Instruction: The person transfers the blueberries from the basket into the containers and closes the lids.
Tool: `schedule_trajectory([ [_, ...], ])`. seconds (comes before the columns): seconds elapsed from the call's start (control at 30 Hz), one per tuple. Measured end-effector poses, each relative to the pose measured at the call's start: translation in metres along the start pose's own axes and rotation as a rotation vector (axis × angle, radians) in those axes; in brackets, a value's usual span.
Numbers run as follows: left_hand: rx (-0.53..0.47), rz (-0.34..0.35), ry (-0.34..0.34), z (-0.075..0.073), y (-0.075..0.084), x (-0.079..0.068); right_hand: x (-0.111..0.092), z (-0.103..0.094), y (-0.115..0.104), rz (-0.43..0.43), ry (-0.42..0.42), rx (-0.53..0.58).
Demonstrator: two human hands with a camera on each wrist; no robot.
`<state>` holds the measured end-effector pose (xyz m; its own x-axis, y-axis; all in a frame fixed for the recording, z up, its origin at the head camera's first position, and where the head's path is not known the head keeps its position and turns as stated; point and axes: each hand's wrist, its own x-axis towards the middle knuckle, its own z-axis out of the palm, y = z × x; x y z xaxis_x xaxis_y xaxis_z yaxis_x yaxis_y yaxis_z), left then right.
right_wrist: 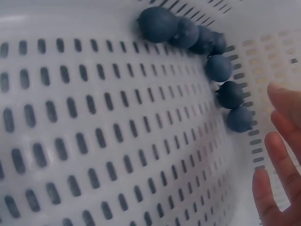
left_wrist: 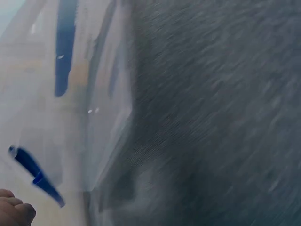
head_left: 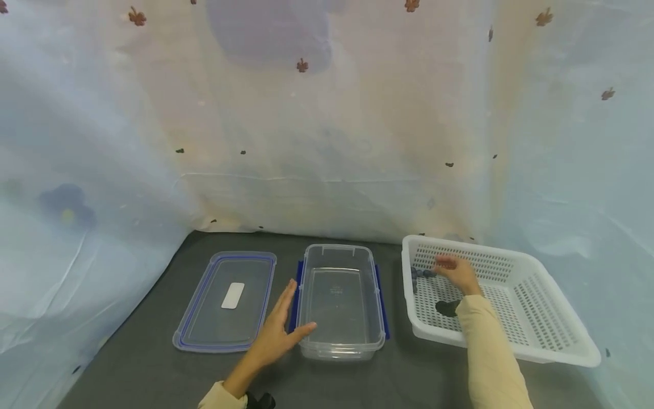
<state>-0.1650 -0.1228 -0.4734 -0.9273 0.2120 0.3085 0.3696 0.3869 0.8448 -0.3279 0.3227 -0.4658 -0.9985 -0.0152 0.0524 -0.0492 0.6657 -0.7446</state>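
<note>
Several blueberries (right_wrist: 219, 68) lie in a curved line along one end of the white plastic basket (head_left: 554, 289). My right hand (head_left: 460, 274) reaches into that basket beside them, its fingers loosely bent and holding nothing. In the right wrist view the fingertips (right_wrist: 275, 148) sit a short way from the lowest berry. A clear plastic food box (head_left: 337, 307) with blue side clips stands lidless in the middle. My left hand (head_left: 276, 335) is at its left side, fingers extended and thumb reaching to the rim by the near left corner.
Left of the box lies its clear lid (head_left: 250, 324) with a blue seal and a white label (head_left: 233, 295). All of it stands on a dark grey tabletop (head_left: 138, 346). A pale patterned curtain (head_left: 327, 142) hangs behind and on both sides.
</note>
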Motion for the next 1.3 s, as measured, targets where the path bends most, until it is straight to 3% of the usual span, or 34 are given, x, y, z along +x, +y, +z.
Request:
schedule_trajectory([
  [0.2, 0.018, -0.008, -0.033, 0.011, -0.005, 0.0, -0.001, 0.002, 0.0, 0.0, 0.003, -0.035],
  [0.43, 0.037, -0.017, -0.063, 0.018, -0.008, 0.002, 0.003, 0.004, 0.004, 0.056, -0.051, -0.063],
  [1.17, 0.047, -0.025, -0.106, 0.019, -0.014, 0.015, 0.0, 0.005, 0.009, 0.129, -0.053, -0.187],
  [1.3, 0.032, -0.034, -0.121, 0.016, -0.013, 0.018, 0.002, 0.003, 0.004, 0.086, -0.041, -0.201],
])
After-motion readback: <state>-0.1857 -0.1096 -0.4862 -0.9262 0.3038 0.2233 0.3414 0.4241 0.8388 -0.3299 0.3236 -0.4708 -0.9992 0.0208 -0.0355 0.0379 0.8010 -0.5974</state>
